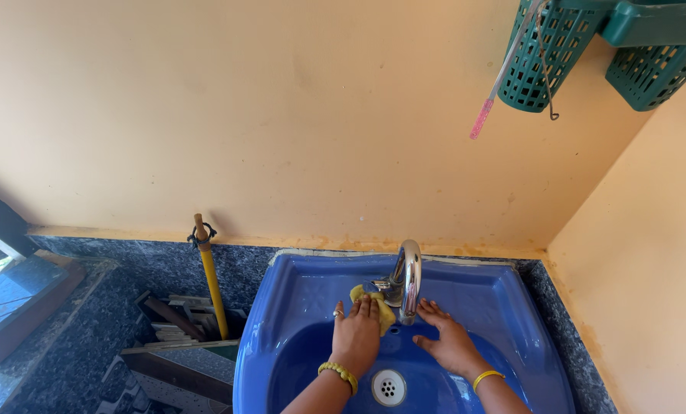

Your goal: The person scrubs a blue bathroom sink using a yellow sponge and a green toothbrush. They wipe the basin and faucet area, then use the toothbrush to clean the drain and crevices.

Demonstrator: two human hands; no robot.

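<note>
The left hand [356, 334] is pressing a soft yellow sponge cloth [373, 302] flat-fingered against the base of the curved chrome tap [406, 279], at twelve o'clock of the glossy blue ceramic basin [297, 307]. The right hand [449, 340] is resting open, holding nothing. The sponge looks light, squashy and probably slippery when wet, best pinched across its middle.

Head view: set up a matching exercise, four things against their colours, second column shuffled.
Things:
1. sink
2. tap
3. cloth
4. baskets

Colours:
A. green
B. yellow
C. blue
D. silver

Pairs: 1-C, 2-D, 3-B, 4-A.

The left hand presses the cloth against the base of the tap; the right hand lies flat on the sink beside it.
</note>
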